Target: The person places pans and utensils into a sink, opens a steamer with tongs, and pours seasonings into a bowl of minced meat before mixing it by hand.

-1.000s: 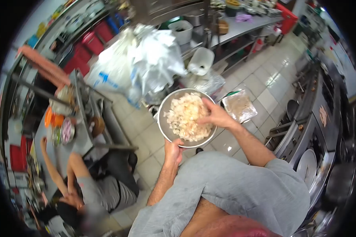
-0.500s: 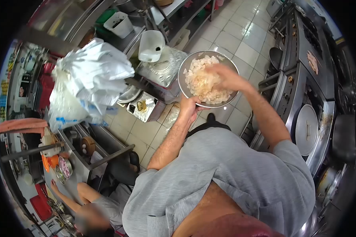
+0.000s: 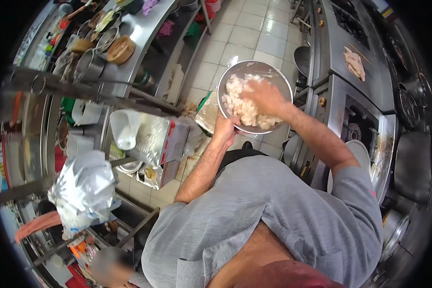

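A round metal bowl [image 3: 273, 72] is held out in front of my body, tilted a little. Pale, wet-looking chunks [image 3: 240, 103] fill much of it. My left hand [image 3: 226, 129] grips the near-left rim, thumb over the edge. Inside the bowl, my right hand [image 3: 266, 98] rests on the chunks, its fingers smeared by motion, so I cannot make out whether it grasps any.
On the right, a metal stove counter [image 3: 329, 62] carries a pale piece of food [image 3: 354, 65]. White plastic bags [image 3: 84, 189] hang at the left. A steel table [image 3: 146, 36] with pots and a foil-covered box [image 3: 153, 139] stand left of the bowl. Another person [image 3: 113, 266] is at the lower left.
The view has swung to the right, so the bags and the other person now sit farther left and lower. My right hand has shifted about within the bowl; my left hand still holds the rim.
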Action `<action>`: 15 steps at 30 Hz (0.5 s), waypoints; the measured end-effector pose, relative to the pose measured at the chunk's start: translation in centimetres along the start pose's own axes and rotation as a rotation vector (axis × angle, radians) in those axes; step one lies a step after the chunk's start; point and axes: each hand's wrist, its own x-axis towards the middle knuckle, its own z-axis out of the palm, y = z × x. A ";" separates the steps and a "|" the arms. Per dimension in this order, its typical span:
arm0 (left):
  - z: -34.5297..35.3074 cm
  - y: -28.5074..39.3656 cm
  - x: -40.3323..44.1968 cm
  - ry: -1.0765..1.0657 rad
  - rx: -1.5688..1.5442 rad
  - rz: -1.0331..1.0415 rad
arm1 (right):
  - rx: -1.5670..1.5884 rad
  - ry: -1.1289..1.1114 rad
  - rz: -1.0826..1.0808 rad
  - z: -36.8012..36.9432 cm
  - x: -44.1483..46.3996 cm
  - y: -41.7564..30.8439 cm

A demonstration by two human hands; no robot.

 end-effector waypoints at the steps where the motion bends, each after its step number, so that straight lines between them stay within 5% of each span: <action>1: 1.5 -0.1 1.6 -0.015 0.036 -0.018 | 0.029 0.148 -0.013 -0.3 0.5 2.8; 6: 7.0 1.5 8.1 -0.096 -0.099 -0.082 | 0.147 0.190 0.239 -1.6 5.2 9.6; 10: 8.9 3.1 13.2 -0.090 -0.065 -0.045 | 0.168 0.139 -0.027 -4.4 5.6 14.2; 13: 10.3 3.9 17.7 -0.029 -0.080 0.001 | 1.205 0.423 0.274 -2.4 8.9 20.1; 15: 11.7 4.0 21.1 -0.029 -0.054 0.030 | 1.327 0.517 0.328 1.0 12.8 21.2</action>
